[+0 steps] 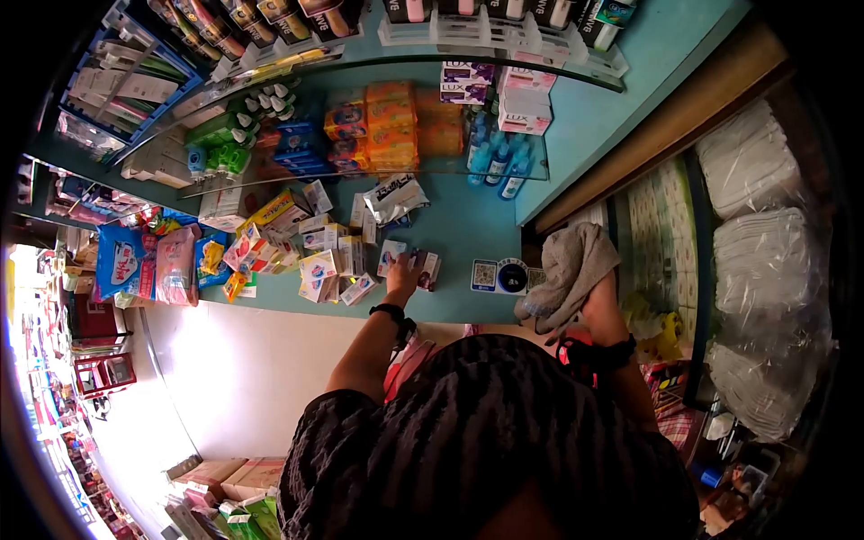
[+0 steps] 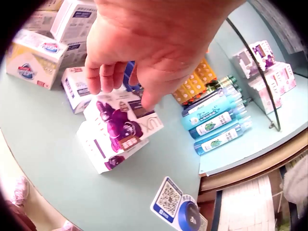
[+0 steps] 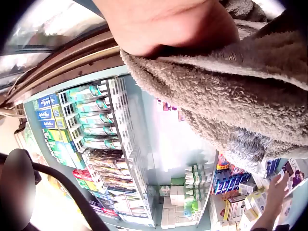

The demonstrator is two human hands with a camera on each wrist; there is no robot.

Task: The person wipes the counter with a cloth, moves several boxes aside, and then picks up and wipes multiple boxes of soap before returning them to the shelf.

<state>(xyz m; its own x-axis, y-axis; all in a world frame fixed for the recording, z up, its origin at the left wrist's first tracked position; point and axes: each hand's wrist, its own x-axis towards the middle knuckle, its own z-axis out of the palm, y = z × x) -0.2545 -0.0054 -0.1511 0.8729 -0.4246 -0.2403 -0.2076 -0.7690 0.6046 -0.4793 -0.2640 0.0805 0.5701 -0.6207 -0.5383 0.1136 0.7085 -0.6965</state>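
Left hand: fingers loosely bent, narrow spread, tips touching the top purple box. It lies on a second box. Beyond the fingertips: blue bottles. Right hand: clutches grey towel, well apart from the boxes.

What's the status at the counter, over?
Left grip touching top purple box. Right grip holding grey cloth. QR stand near, not touching boxes.
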